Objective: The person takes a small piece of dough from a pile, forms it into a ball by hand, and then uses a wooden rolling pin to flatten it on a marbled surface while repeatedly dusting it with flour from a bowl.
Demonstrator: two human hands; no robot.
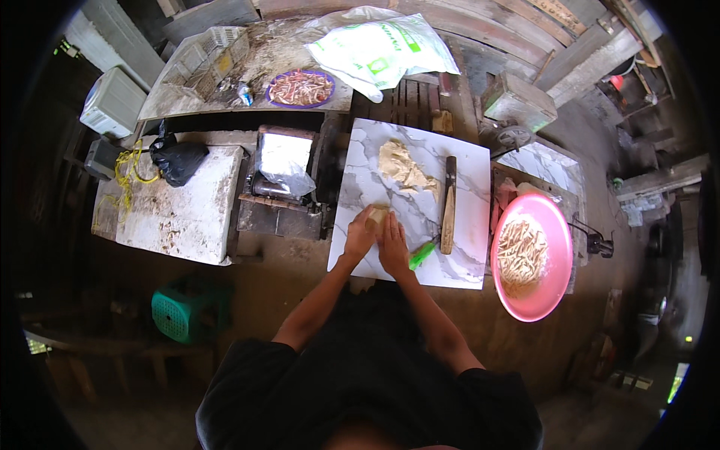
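On the marble-patterned board, a small lump of beige dough sits between my two hands. My left hand curls round its left side, fingers bent over it. Against its right side presses my right hand, fingers held together. A larger, ragged piece of the same dough lies flat just beyond. To the right rests a long tool with a dark upper part and a pale wooden lower part. A bright green object, perhaps a handle, lies near my right wrist.
A pink basin of pale strips stands right of the board. Left is a machine holding a silvery sheet. Farther back are a purple-rimmed plate of reddish strips, a white sack and a plastic crate. A green stool stands lower left.
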